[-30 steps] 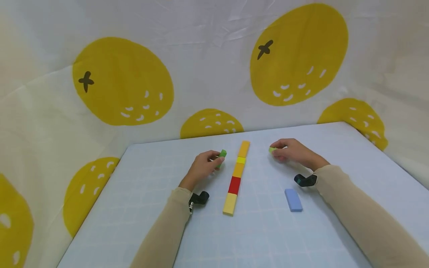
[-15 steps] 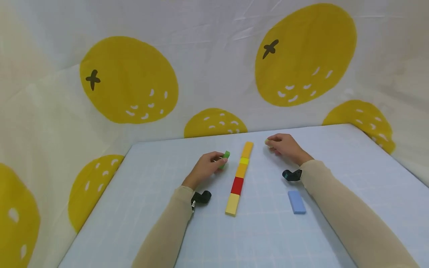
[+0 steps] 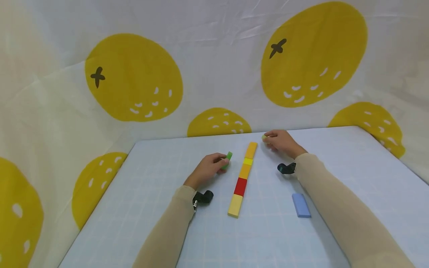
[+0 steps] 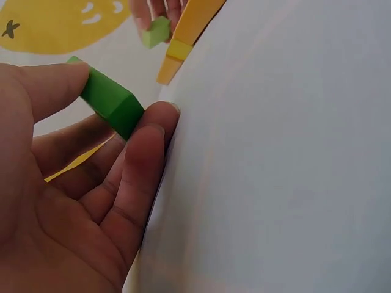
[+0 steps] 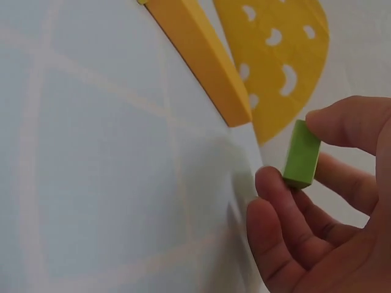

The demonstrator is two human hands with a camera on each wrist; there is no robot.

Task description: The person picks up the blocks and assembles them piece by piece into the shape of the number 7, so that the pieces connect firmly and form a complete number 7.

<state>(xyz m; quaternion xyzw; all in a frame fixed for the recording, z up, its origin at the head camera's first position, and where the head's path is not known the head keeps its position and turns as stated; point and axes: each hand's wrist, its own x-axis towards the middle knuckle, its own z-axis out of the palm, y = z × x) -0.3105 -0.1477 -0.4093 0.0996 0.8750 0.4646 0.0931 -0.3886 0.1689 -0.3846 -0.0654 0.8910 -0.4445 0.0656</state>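
Observation:
Left of a row of blocks, my left hand (image 3: 209, 167) pinches a green block (image 4: 110, 97) between thumb and fingers. My right hand (image 3: 283, 141) pinches a small light green block (image 5: 302, 154) just right of the row's far end. The row runs away from me along the table: a pale yellow block (image 3: 235, 206) nearest, a red block (image 3: 240, 186), an orange block (image 3: 245, 171), a small bright yellow block (image 3: 248, 161), and another orange block (image 3: 251, 150) farthest. In the right wrist view, that farthest block lies close by the right hand's fingers.
A blue block (image 3: 301, 205) lies by itself on the table (image 3: 268, 242), left of the right forearm. Behind the table's back edge hangs a white cloth (image 3: 214, 56) printed with large yellow fruit shapes.
My right hand has moved away from me and left with the light green block, toward the far end of the row. The left hand keeps its green block in nearly the same place.

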